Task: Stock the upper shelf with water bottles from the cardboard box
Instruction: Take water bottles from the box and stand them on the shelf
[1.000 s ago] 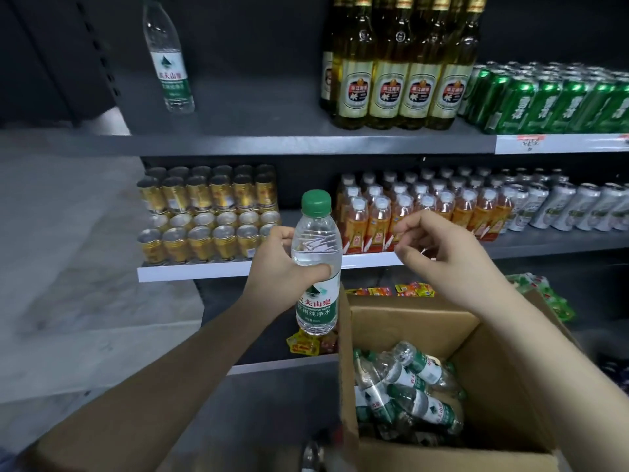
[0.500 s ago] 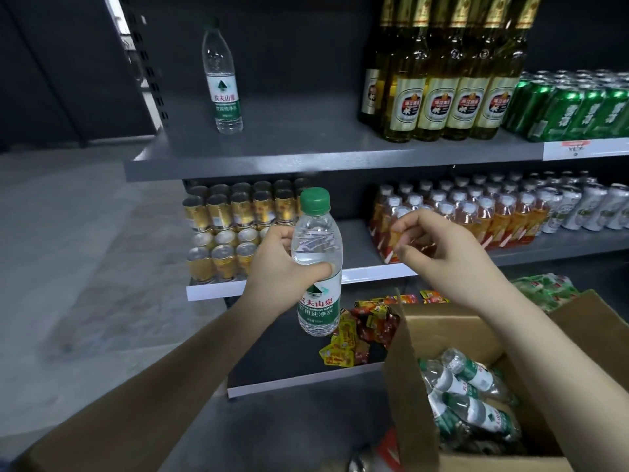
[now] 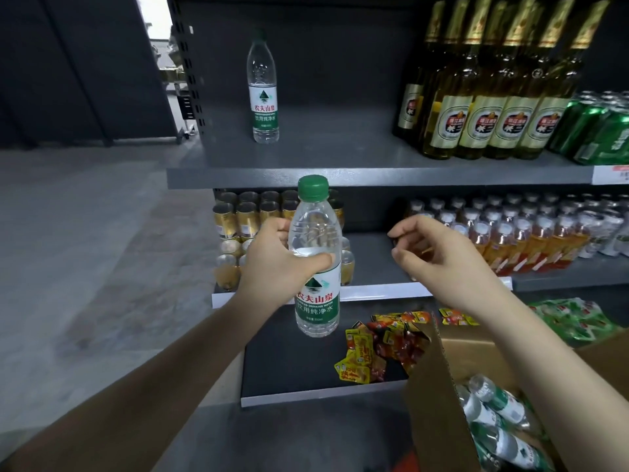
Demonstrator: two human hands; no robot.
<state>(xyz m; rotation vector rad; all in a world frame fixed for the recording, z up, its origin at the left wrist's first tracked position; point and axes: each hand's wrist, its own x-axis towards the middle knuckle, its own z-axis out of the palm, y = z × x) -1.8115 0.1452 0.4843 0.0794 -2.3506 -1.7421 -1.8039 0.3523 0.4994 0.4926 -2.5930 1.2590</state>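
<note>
My left hand (image 3: 272, 264) grips a clear water bottle (image 3: 316, 267) with a green cap and a green-and-white label, held upright below the front edge of the upper shelf (image 3: 340, 178). One matching water bottle (image 3: 262, 93) stands upright at the left of that shelf. My right hand (image 3: 439, 260) hovers to the right of the held bottle, fingers loosely curled, holding nothing. The cardboard box (image 3: 439, 386) sits at the lower right with several water bottles (image 3: 497, 424) lying inside.
Tall beer bottles (image 3: 490, 107) and green cans (image 3: 599, 131) fill the right of the upper shelf. Gold cans (image 3: 238, 219) and orange drink bottles (image 3: 517, 236) stand on the middle shelf. Snack packets (image 3: 381, 349) lie on the lower shelf. Grey floor spreads to the left.
The view has shifted left and up, so the shelves and box slid right in frame. My left hand keeps the bottle at about the same height; my right hand has moved slightly away from it.
</note>
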